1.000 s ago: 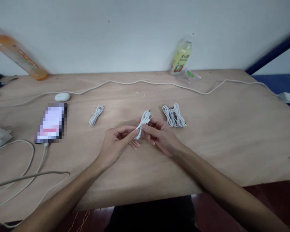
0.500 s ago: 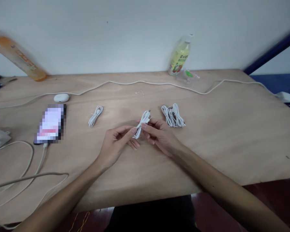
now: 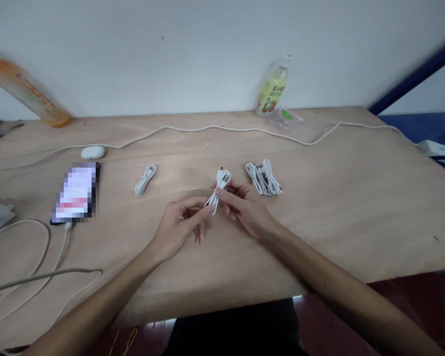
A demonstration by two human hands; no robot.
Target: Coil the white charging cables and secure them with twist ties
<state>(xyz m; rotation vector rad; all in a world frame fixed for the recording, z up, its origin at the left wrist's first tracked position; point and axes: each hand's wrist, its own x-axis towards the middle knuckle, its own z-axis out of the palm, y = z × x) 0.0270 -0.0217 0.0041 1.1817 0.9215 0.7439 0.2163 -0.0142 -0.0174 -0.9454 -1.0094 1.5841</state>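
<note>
A white USB cable (image 3: 223, 178), folded into a bundle with its plug ends pointing away from me, is held just above the table. My right hand (image 3: 246, 202) pinches the bundle around its middle, thumb on top. At the lower loops, my left hand (image 3: 181, 220) grips the cable between thumb and forefinger; its other fingers hang below. Another coiled white cable (image 3: 146, 180) lies on the table to the left. Beyond my right hand rest more bundled white cables (image 3: 264, 177), side by side.
A phone (image 3: 76, 190) lies plugged in at the left, below a white earbud case (image 3: 92, 152). One long white cord (image 3: 193, 129) crosses the wooden table (image 3: 341, 212). Against the wall stand an orange bottle (image 3: 29, 94) and a yellow-green bottle (image 3: 272, 91), with crumpled plastic (image 3: 287, 118) nearby.
The cable bundle has turned a little, so its plugs show more plainly. My left thumb has shifted down to the bundle's lower end, and my left fingers have curled lower.
</note>
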